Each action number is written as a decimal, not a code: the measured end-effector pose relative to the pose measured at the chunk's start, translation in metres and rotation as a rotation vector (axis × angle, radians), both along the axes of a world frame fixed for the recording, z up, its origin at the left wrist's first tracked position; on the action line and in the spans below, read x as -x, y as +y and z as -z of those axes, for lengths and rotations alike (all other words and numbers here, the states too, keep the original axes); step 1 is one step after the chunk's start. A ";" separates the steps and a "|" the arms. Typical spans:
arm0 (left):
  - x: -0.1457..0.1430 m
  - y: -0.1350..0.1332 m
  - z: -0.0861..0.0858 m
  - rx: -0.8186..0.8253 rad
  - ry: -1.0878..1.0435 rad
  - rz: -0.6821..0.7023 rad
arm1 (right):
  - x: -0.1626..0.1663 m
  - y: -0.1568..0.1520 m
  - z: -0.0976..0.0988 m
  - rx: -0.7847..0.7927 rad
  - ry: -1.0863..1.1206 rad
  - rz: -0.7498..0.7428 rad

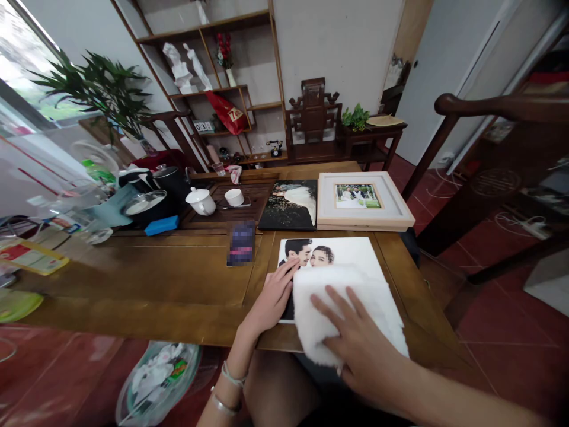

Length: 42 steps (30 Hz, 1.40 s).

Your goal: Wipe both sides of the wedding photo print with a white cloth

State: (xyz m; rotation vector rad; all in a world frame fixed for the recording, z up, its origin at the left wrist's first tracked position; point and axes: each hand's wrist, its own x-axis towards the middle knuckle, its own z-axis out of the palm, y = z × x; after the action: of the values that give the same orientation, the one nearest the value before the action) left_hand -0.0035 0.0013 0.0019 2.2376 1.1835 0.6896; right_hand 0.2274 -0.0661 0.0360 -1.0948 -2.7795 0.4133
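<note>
Your right hand (351, 335) splays, unclenched, atop the white cloth (376, 299) on the photo panel's (355, 252) near right; your left hand (272, 296), fingers extended, ungrasping, touches its left side.

Left grip (273, 296) flat; right grip (355, 337) splayed, apparently palm-down.
</note>
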 end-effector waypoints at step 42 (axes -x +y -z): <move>0.000 0.000 0.000 0.007 -0.012 0.000 | -0.027 0.033 -0.010 0.015 0.047 -0.109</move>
State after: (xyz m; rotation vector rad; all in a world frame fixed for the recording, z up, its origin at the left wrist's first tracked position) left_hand -0.0032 0.0014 0.0022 2.2248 1.1780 0.6962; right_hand 0.2549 -0.0335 0.0464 -0.9265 -2.8078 0.4659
